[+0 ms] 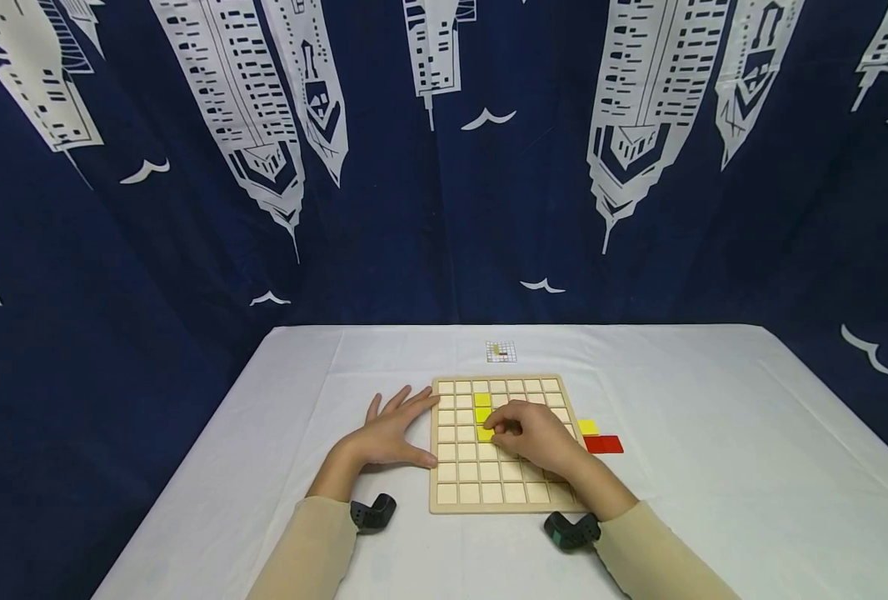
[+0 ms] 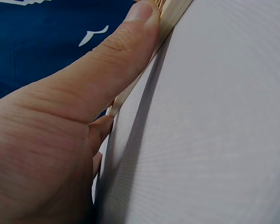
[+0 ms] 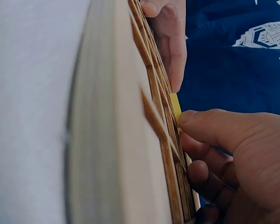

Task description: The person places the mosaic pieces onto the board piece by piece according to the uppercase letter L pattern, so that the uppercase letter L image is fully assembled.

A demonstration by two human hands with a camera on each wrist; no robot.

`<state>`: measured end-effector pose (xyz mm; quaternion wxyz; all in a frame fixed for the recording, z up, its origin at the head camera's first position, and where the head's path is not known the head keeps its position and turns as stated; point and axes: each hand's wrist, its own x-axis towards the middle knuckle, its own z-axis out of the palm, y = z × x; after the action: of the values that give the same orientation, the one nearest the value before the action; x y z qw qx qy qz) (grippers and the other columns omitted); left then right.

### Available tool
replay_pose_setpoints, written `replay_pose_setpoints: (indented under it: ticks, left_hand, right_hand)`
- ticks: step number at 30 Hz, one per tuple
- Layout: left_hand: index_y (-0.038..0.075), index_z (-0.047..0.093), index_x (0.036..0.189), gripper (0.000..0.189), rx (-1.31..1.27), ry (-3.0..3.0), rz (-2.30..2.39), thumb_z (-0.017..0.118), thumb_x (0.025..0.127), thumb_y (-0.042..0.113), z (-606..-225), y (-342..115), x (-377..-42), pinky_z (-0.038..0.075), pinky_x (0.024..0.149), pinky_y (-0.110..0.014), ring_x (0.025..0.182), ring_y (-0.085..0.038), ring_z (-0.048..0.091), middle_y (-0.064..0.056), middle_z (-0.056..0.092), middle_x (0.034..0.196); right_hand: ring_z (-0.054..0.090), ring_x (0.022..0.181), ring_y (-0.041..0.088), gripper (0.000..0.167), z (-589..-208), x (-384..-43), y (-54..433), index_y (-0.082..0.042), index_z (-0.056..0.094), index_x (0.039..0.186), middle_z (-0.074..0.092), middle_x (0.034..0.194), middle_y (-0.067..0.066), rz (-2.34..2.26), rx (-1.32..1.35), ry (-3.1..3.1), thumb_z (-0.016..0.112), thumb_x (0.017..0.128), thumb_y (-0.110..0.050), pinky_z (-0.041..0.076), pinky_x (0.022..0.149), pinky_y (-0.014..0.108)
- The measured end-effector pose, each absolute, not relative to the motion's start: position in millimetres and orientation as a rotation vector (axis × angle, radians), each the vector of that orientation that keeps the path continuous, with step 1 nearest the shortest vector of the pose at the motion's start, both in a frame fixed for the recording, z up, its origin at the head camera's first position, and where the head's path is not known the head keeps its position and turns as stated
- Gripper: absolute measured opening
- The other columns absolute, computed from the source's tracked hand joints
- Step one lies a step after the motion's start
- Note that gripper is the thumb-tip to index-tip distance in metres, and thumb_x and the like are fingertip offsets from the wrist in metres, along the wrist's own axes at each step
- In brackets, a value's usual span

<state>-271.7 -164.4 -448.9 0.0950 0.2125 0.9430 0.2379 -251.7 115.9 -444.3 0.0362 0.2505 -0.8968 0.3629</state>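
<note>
A square wooden grid board (image 1: 447, 507) lies on the white table. Yellow tiles (image 1: 482, 400) run down one of its columns, left of the middle. My right hand (image 1: 537, 433) is over the board and pinches the lowest yellow tile (image 3: 175, 105) at its edge, thumb against it. Part of that tile is hidden by the fingertips, so I cannot tell whether it sits fully in its cell. With fingers spread, my left hand (image 1: 391, 433) rests against the board's left edge; its thumb (image 2: 140, 28) touches the wooden rim in the left wrist view.
Right of the board lie a yellow tile (image 1: 588, 427) and red tiles (image 1: 604, 444), partly hidden by the board or arm. A small printed grid card (image 1: 501, 352) lies behind the board. A dark blue curtain (image 1: 444, 208) with white buildings hangs behind the table (image 1: 714, 400).
</note>
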Motion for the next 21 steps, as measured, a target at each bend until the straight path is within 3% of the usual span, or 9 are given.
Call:
replay_pose_setpoints:
  ticks: [21]
  left_hand:
    - [0.029, 0.033, 0.156, 0.108, 0.621, 2.801, 0.707, 0.085, 0.066, 0.057, -448.8, -163.2, -271.5, -0.01, 0.122, -0.065, 0.158, -0.031, 0.005, 0.004, 0.02, 0.169]
  right_hand:
    - [0.051, 0.073, 0.005, 0.01, -443.9, -251.9, 114.7, -0.017, 0.073, 0.092, 0.063, 0.082, -0.009, 1.073, 0.746, -2.776, 0.076, 0.085, -0.011, 0.044, 0.067, 0.019]
